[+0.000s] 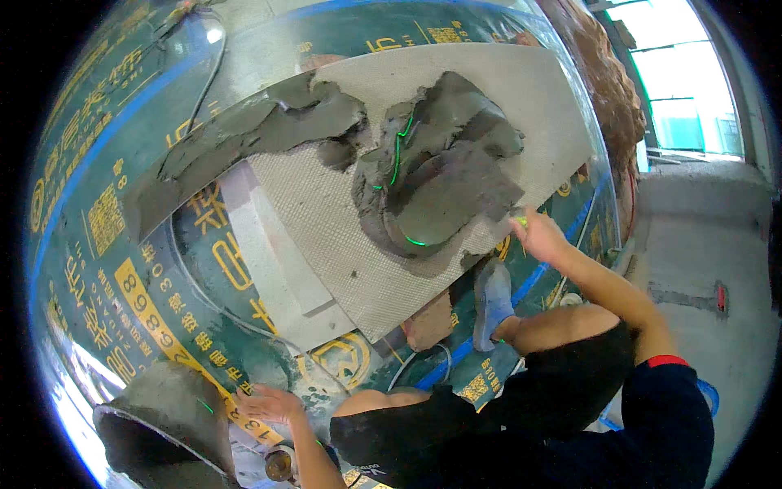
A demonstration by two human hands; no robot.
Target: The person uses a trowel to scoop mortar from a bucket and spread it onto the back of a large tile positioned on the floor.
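Observation:
My right hand (541, 237) is closed round the yellow-green handle of what looks like a trowel (521, 221). Its grey blade meets a thick heap of wet mortar (444, 196) and is hard to tell from it. The heap lies on the textured back of a large pale tile (558, 94). More mortar (244, 134) stretches along the tile's upper left edge and past it. At the lower left, my left hand (270, 404) has its fingers spread and holds nothing. Beside it a mortar-smeared bucket (167, 399) lies tipped, its mouth toward the lower left.
Dark green printed sheeting (155, 277) with blue tape covers the floor. A red-brown brick (429, 320) shows under the tile's near edge, close to my grey shoe (494, 301). A cable (199, 297) runs left of the tile. Bare concrete (700, 236) lies at right.

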